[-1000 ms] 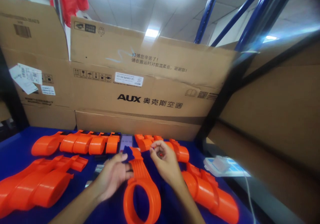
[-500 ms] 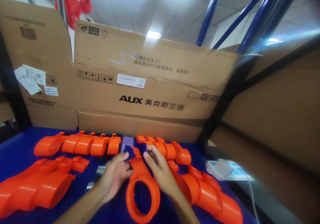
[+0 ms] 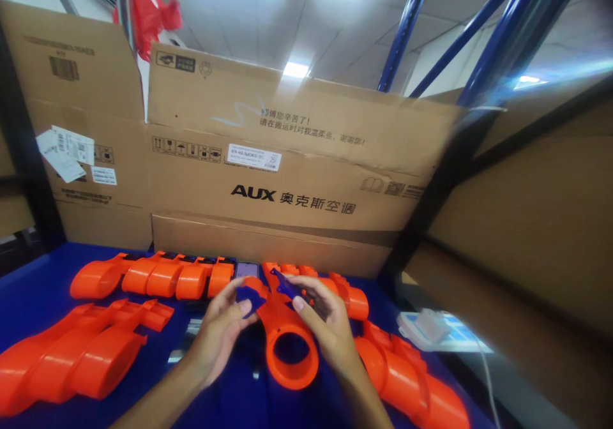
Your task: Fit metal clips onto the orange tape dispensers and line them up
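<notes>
I hold one orange plastic part [image 3: 287, 343], a ring with a ribbed handle, above the blue table [image 3: 33, 288]. My left hand [image 3: 218, 336] grips the handle's left side, its thumb and fingers pinched on a small dark blue piece [image 3: 249, 293] at the handle's top. My right hand [image 3: 323, 327] wraps the part's right side, its fingers pinching a second small dark blue piece [image 3: 286, 286]. The ring faces me and is tilted up.
Rows of matching orange parts lie at the back left [image 3: 153, 277], front left [image 3: 71, 352], behind my hands [image 3: 345, 295] and at the right [image 3: 412, 384]. A phone [image 3: 246, 269] lies between rows. Large cardboard boxes [image 3: 287, 180] wall the back. A white device with a cable [image 3: 431, 328] sits right.
I have lifted and tilted the orange part so its ring faces me. My right hand has moved onto its right side and now pinches a blue piece.
</notes>
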`<state>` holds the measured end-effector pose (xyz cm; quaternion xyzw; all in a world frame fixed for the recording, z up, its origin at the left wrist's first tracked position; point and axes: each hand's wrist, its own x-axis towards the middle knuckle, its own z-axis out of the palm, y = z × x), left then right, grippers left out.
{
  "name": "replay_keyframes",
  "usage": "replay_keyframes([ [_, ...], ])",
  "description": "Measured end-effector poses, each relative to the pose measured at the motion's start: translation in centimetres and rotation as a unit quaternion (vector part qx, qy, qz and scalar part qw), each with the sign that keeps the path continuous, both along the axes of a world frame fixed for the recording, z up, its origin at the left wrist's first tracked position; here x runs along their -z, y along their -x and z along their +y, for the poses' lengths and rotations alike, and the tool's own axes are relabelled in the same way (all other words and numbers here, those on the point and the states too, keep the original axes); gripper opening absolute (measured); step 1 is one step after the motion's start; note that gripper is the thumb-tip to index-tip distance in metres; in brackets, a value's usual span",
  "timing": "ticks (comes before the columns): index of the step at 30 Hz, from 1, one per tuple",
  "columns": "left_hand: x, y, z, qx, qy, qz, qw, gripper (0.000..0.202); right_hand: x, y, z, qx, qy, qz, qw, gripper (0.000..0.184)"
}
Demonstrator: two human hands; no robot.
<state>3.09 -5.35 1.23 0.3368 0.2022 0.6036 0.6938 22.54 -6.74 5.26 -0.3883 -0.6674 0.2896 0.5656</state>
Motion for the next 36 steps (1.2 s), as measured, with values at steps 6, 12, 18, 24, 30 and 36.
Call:
replay_keyframes([
  [6, 0.1, 0.0, -0.3, -0.073, -0.025, 0.05, 0.996, 0.048, -0.4, -0.6, -0.2, -0.036, -0.066, -0.048, 0.996, 0.031],
  [12, -0.9, 0.0, -0.6, -0.069, -0.061, 0.068, 0.993, 0.05, -0.4, -0.6, 0.0, -0.036, -0.076, -0.07, 0.994, 0.032],
  [18, -1.2, -0.1, -0.6, -0.074, -0.069, 0.067, 0.993, 0.049, -0.3, -0.6, 0.0, -0.035, -0.074, -0.079, 0.993, 0.033],
  [24, -1.2, 0.0, -0.5, -0.08, -0.069, 0.079, 0.991, 0.049, -0.2, -0.3, 0.1, -0.022, -0.068, -0.089, 0.993, 0.034],
  [30, -1.0, 0.1, -0.5, -0.073, -0.088, 0.088, 0.99, 0.046, 0.0, -0.3, 0.1, -0.027, -0.048, -0.102, 0.993, 0.032],
  [36, -0.2, 0.4, -0.1, -0.077, -0.065, 0.059, 0.993, 0.059, 0.2, -0.3, -0.1, -0.043, -0.027, -0.101, 0.994, 0.038],
])
